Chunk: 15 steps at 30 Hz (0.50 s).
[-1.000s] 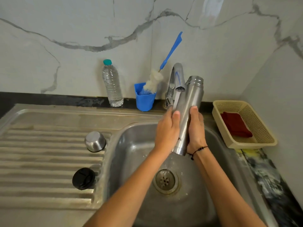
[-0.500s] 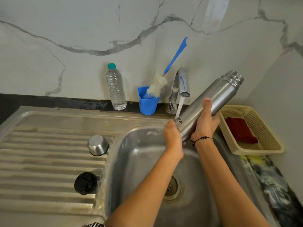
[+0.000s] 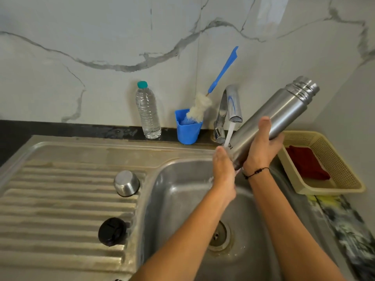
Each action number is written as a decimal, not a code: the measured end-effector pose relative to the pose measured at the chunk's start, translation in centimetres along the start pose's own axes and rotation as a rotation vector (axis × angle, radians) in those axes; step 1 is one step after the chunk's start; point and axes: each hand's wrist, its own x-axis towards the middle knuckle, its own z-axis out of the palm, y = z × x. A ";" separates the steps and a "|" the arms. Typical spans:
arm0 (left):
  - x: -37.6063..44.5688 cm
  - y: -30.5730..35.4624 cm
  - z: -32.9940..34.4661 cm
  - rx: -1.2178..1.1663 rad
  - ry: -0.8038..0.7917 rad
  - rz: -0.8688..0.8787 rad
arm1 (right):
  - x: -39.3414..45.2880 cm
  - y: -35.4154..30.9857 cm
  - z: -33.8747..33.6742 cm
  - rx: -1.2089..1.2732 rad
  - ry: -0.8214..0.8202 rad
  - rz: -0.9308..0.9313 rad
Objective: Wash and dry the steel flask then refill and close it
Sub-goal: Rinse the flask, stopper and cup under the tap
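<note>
Steel flask (image 3: 272, 120) lay tilted over the sink (image 3: 178, 179), its base low at your palms and its threaded neck up and to the right, well beyond your fingertips. Water from the tap (image 3: 231, 104) ran onto the lower body just above your left hand (image 3: 223, 169). You should have judged it rigid and hard, not fragile, but wet and smooth all round, so likely to slide in a loose hold; whether it held water, and so how heavy it was, you could not tell. The plain cylinder at mid-body, where you already had it, looked the surest place to take hold, with the ridged neck as a second choice.

Your right hand (image 3: 261, 151) wrapped the body from beneath, thumb laid up along the near side and the fingers curled round the far side, closed firmly on the metal. Your left hand pressed against the base end with fingers mostly straight and together, rubbing or steadying the flask; how far its fingertips curled behind the flask you could not see.

Left of your left hand, on the ribbed drainer, stood the steel cup (image 3: 126, 183) upside down and, nearer you, the black stopper (image 3: 112, 231). Beyond your fingers sat the blue holder (image 3: 187, 132) with the bottle brush (image 3: 203, 106), and left of it the plastic water bottle (image 3: 147, 112). Right of your right hand, the beige basket (image 3: 345, 175) on the worktop held a red cloth (image 3: 306, 165).
</note>
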 end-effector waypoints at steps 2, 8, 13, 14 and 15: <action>0.2 0.7 0.0 -0.108 -0.018 -0.101 | -0.2 -0.3 -0.1 -0.013 -0.030 -0.005; 0.4 3.2 -1.2 -0.133 -0.092 -0.413 | -1.1 -0.5 -1.6 -0.032 -0.191 -0.108; 0.5 3.4 -1.6 -0.094 -0.077 -0.341 | -0.9 -0.1 -1.6 -0.025 -0.250 0.009; 0.9 2.7 -1.5 -0.045 -0.031 -0.213 | -0.9 -0.1 -1.4 -0.018 -0.230 0.070; 1.1 1.7 -1.5 0.063 0.013 -0.021 | -0.9 0.0 -1.3 -0.013 -0.200 0.128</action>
